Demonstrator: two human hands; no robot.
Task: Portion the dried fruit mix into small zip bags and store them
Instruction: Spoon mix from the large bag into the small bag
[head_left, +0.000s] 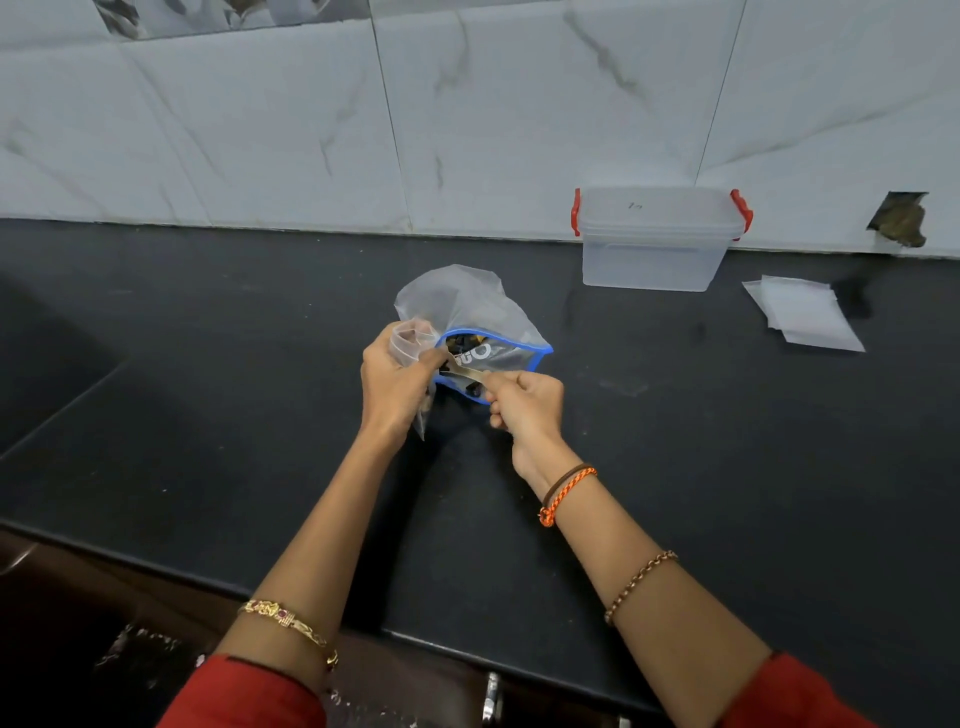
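Item: spoon (470, 375), in my right hand (524, 410), grip closed on the handle; long axis runs left-right, bowl end pointing left into the pouch. Item: small zip bag (410, 338), pinched at its open mouth by my left hand (395, 384). Item: dried fruit pouch (493, 358), blue-rimmed, mouth open toward me, mid-surface (208, 364). Far right: spare zip bags (805, 317), lying flat. Against the wall: lidded storage box (657, 239), red clips.
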